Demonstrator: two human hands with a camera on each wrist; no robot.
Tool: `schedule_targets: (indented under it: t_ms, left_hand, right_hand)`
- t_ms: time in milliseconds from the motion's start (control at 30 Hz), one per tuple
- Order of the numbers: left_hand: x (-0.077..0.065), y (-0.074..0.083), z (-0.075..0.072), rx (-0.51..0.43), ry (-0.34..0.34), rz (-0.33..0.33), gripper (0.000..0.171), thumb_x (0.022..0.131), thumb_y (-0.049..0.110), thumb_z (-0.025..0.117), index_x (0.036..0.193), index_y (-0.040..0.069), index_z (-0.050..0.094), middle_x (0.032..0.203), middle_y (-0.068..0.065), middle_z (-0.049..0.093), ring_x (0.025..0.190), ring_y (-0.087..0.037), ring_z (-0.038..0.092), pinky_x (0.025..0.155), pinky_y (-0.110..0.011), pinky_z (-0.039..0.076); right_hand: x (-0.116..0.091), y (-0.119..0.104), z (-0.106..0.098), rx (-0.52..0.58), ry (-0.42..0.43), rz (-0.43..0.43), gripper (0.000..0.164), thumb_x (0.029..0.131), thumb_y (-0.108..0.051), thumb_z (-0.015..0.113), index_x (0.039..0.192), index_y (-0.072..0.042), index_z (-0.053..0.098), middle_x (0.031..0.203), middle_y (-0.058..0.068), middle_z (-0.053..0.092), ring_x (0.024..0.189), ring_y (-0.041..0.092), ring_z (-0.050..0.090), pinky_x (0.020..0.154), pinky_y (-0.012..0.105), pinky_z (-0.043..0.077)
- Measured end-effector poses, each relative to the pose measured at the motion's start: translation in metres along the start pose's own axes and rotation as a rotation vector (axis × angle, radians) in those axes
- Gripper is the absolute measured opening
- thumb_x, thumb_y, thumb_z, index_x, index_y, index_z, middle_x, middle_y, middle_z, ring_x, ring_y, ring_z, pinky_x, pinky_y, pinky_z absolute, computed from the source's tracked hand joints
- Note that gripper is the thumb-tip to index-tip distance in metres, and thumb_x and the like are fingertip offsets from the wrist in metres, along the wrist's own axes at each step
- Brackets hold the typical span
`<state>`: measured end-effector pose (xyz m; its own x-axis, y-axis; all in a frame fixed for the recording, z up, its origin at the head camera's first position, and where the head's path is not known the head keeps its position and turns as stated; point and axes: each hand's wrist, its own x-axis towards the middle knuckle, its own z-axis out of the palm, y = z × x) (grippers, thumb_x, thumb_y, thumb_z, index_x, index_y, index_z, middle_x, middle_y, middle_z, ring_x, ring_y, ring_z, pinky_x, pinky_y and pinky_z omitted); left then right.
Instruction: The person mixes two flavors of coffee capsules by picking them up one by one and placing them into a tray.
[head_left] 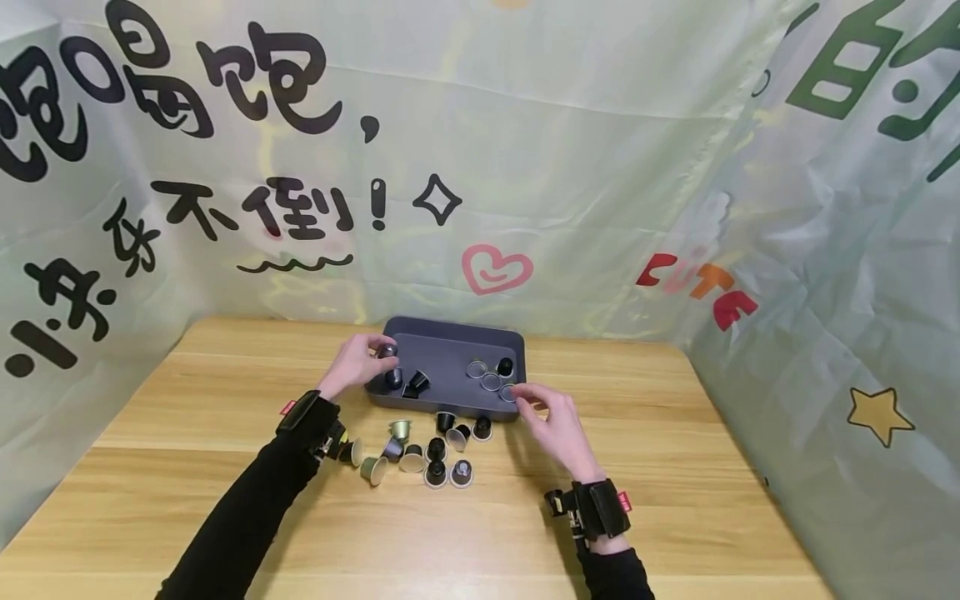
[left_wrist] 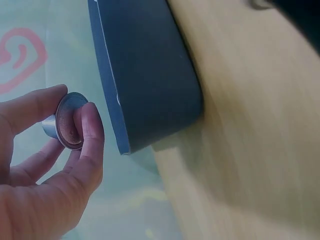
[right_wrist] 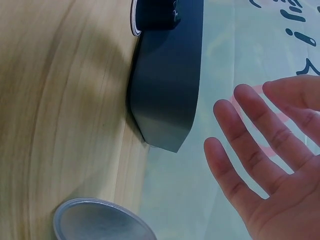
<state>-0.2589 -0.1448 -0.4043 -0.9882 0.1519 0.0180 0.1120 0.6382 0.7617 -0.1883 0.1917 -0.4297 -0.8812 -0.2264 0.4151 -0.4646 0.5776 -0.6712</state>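
My left hand [head_left: 360, 362] pinches a coffee capsule [left_wrist: 70, 121] by its rim over the left end of the dark grey tray [head_left: 450, 346]. In the left wrist view the capsule's flat lid faces the camera. Below that hand, several dark capsules [head_left: 418, 382] lie in the tray's left part. My right hand [head_left: 555, 421] hovers at the tray's front right corner. Its fingers are spread and hold nothing in the right wrist view. Beside its fingertips, in the tray, are a black capsule [head_left: 505, 367] and several pale-rimmed round pieces [head_left: 491, 382].
In front of the tray, several loose capsules are scattered on the wooden table [head_left: 675, 500]: black ones [head_left: 435, 473], a pale green one [head_left: 373, 470] and a purple-grey one [head_left: 392, 450]. A printed cloth [head_left: 600, 167] hangs behind the table and along its sides.
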Motion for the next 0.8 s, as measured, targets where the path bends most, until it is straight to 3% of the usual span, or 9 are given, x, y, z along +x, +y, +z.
schedule_targets:
  t_ms: [233,400,633,800]
  left_hand:
    - [0.004,0.003,0.003,-0.096,-0.027,0.012,0.053,0.094,0.007,0.064,0.142,-0.010,0.047,0.137,-0.033,0.056,0.122,-0.044,0.060,0.100,-0.047,0.055]
    - [-0.002,-0.002,0.002,-0.174,-0.021,0.023,0.053,0.095,0.000,0.060,0.143,-0.012,0.044,0.141,-0.035,0.053,0.127,-0.045,0.058,0.105,-0.046,0.054]
    - [-0.021,-0.015,-0.005,-0.232,-0.040,0.010,0.049,0.096,0.002,0.060,0.141,-0.010,0.047,0.141,-0.034,0.052,0.130,-0.046,0.055,0.109,-0.050,0.050]
    - [-0.046,-0.026,-0.009,-0.212,-0.048,0.101,0.046,0.098,0.007,0.061,0.138,-0.012,0.049,0.135,-0.036,0.057,0.122,-0.047,0.060,0.106,-0.054,0.052]
  right_hand:
    - [0.000,0.000,-0.001,0.014,-0.009,0.012,0.020,0.095,-0.004,0.063,0.113,-0.004,0.073,0.114,0.017,0.075,0.105,0.028,0.071,0.091,0.048,0.059]
    - [0.001,-0.002,-0.002,0.024,-0.017,0.013,0.020,0.096,-0.005,0.062,0.113,-0.004,0.073,0.115,0.017,0.075,0.107,0.029,0.071,0.091,0.049,0.059]
    - [0.001,-0.001,-0.001,0.012,-0.020,0.027,0.020,0.096,-0.005,0.063,0.113,-0.005,0.073,0.116,0.017,0.075,0.107,0.028,0.071,0.091,0.047,0.059]
    - [0.000,-0.001,-0.002,0.011,-0.012,0.033,0.021,0.095,-0.005,0.063,0.114,-0.005,0.073,0.116,0.016,0.075,0.106,0.028,0.071,0.091,0.048,0.059]
